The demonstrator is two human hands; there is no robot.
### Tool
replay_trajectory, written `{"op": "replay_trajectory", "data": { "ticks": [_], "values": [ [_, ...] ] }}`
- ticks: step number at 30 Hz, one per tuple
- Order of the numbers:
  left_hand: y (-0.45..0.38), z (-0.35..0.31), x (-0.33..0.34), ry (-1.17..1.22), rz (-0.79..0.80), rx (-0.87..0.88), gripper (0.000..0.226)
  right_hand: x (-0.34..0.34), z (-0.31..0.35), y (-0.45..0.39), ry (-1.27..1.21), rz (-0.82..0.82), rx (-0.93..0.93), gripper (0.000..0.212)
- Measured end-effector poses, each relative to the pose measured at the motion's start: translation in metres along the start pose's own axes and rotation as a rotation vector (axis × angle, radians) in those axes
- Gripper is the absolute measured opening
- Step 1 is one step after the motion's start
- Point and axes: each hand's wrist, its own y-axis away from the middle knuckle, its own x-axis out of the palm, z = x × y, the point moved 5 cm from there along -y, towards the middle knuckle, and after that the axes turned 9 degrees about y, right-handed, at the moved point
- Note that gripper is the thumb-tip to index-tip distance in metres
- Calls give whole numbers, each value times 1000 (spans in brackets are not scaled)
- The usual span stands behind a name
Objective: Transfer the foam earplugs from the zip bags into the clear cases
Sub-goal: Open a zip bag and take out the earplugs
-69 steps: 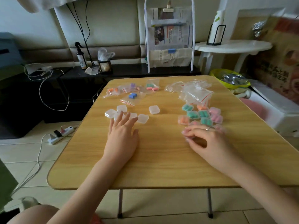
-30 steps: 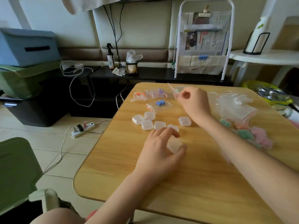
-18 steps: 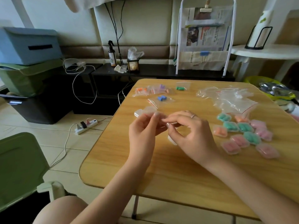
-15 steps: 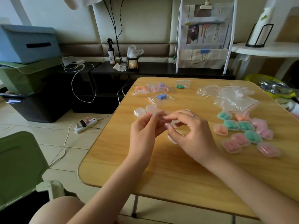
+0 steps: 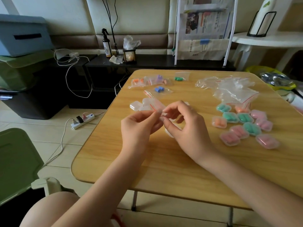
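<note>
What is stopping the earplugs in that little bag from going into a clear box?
The zip bag itself: both hands, left hand and right hand, pinch it at its mouth. Whether it is open yet cannot be told. A clear case lies on the table just under the right hand.

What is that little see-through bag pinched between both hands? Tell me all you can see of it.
The zip bag is small, thin clear plastic with a red line along its seal. It is held above the wooden table, tilted, with the left hand and right hand pinching one end at the fingertips. Its contents can't be made out.
</note>
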Motion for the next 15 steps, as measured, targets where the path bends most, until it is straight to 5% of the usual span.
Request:
{"op": "replay_trajectory", "data": {
  "ticks": [15],
  "values": [
    [-7, 4, 5, -33, 156, 5, 10, 2, -16, -6, -473, 128, 348, 13]
  ]
}}
